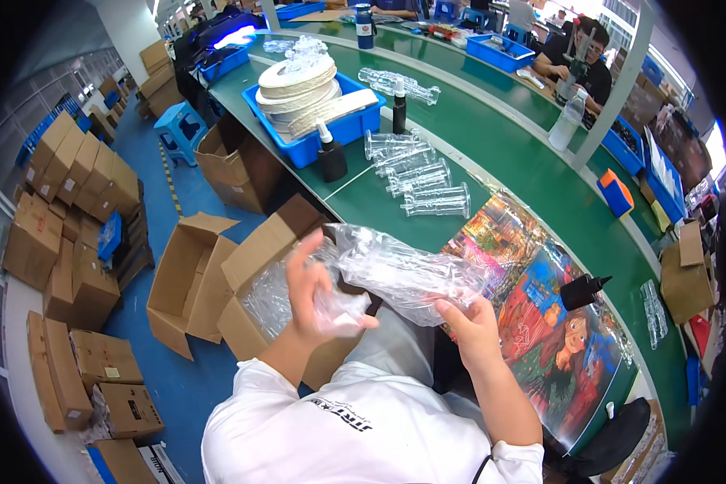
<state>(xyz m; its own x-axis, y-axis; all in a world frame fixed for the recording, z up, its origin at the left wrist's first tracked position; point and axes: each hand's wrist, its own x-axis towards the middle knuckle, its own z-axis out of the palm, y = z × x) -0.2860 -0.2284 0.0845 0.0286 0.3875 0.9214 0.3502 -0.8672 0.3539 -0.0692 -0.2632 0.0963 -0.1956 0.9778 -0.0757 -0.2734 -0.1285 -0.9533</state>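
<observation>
My right hand point(472, 327) grips the near right end of a clear plastic bag point(411, 270), thumb on top. Inside the bag lies a clear, tube-like piece, blurred by the film. To its left is my left hand point(305, 286), smeared by motion, the index finger raised and the thumb out to the side. A crumpled wad of whitish see-through film point(339, 313) sits in that hand, between fingers and thumb. Beneath it, an open cardboard box point(254, 270) contains clear bagged items point(270, 300). Several bare clear tube-like pieces point(421, 176) lie in a row on the green table point(492, 153).
A blue bin point(305, 153) holds stacked white rolls point(298, 95); black spray bottles point(331, 153) stand beside it. On the right lie a colourful printed sheet point(540, 323) and a black bottle point(582, 292). Cardboard boxes point(187, 278) crowd the left floor. A co-worker point(585, 60) sits across the table.
</observation>
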